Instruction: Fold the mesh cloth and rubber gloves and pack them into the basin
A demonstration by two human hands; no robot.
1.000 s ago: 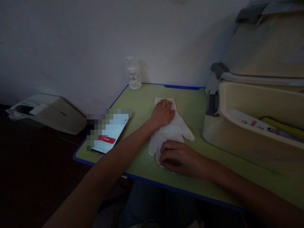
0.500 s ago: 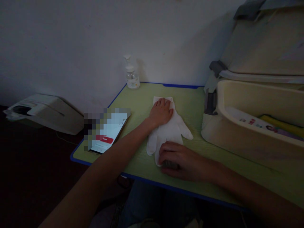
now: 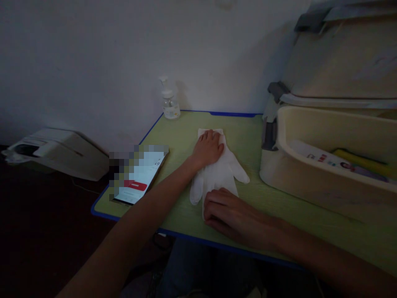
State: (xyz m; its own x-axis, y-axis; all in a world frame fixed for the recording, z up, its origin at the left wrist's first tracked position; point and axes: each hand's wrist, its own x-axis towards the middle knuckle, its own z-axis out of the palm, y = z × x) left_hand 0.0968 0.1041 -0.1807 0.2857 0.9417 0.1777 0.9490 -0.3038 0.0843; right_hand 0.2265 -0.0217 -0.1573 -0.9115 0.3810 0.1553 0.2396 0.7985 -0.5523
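A white glove (image 3: 231,165) lies flat on the green tabletop, its cuff toward the wall and its fingers toward me. My left hand (image 3: 209,147) rests open on the cuff end, pressing down with the fingers spread. My right hand (image 3: 228,213) is curled low over the glove's fingertips near the front edge. What sits under its bent fingers is hidden; a small greyish thing showed there a moment earlier. One glove finger sticks out on the right, another on the left.
A phone (image 3: 141,176) with a lit screen lies left of my forearm. At the back left corner stands a clear pump bottle (image 3: 171,108). A cream storage bin (image 3: 276,174) with its lid raised stands on the right. The blue-edged table (image 3: 182,132) meets the wall.
My right hand has rolled over and shifted slightly, so the greyish thing in it no longer shows. My left hand stays on the cuff. The view has shifted slightly.
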